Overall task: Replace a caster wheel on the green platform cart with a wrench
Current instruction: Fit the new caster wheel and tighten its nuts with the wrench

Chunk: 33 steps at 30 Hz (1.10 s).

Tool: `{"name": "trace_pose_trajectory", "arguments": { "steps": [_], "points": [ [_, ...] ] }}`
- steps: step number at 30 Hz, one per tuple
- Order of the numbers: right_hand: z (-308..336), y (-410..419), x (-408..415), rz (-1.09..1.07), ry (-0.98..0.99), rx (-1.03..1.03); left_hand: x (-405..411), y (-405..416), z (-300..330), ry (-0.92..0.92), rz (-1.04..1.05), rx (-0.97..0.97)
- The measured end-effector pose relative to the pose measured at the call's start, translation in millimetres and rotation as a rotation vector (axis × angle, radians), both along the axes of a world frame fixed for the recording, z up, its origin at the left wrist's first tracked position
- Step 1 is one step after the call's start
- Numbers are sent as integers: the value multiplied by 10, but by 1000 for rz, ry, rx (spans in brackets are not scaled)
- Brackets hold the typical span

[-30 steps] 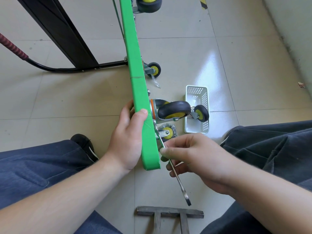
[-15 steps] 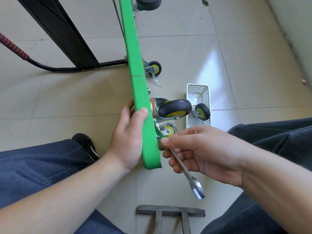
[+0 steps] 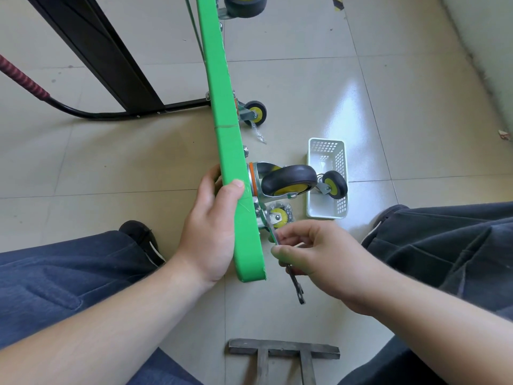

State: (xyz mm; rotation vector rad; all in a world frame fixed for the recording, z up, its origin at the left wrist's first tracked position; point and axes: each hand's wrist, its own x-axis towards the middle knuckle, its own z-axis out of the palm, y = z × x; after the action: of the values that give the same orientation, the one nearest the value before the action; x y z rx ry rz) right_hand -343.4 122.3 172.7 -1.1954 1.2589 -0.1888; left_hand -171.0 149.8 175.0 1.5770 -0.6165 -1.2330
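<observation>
The green platform cart (image 3: 226,129) stands on its edge, running from the top of the view down to the middle. My left hand (image 3: 209,226) grips its near end, thumb over the green edge. A large black caster with a yellow hub (image 3: 288,180) is mounted on the cart's underside beside that hand. My right hand (image 3: 319,254) pinches a metal wrench (image 3: 297,287), whose upper end sits at the caster's mounting plate and whose lower end pokes out below my fingers. A smaller wrapped caster (image 3: 279,215) lies on the floor behind the wrench.
A white plastic basket (image 3: 327,151) lies on the floor to the right, with a small caster (image 3: 334,184) at it. Another small caster (image 3: 255,112) sits further along the cart. A black frame (image 3: 105,59) stands at the left, a grey metal piece (image 3: 283,352) lies near me. My legs flank the cart.
My right hand swung the wrench's free end outward to the right, then back in toward the cart's near corner. My left hand has kept its grip on the cart.
</observation>
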Motion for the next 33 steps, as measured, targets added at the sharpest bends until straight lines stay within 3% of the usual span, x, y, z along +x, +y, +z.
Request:
{"name": "trace_pose_trajectory", "arguments": {
  "steps": [14,33],
  "points": [
    [-130,-98,80,73,-32,-105,8,-11,-35,34,1,-11],
    [331,-83,109,59,-40,109,3,-15,-67,91,-2,-42]
  ]
}}
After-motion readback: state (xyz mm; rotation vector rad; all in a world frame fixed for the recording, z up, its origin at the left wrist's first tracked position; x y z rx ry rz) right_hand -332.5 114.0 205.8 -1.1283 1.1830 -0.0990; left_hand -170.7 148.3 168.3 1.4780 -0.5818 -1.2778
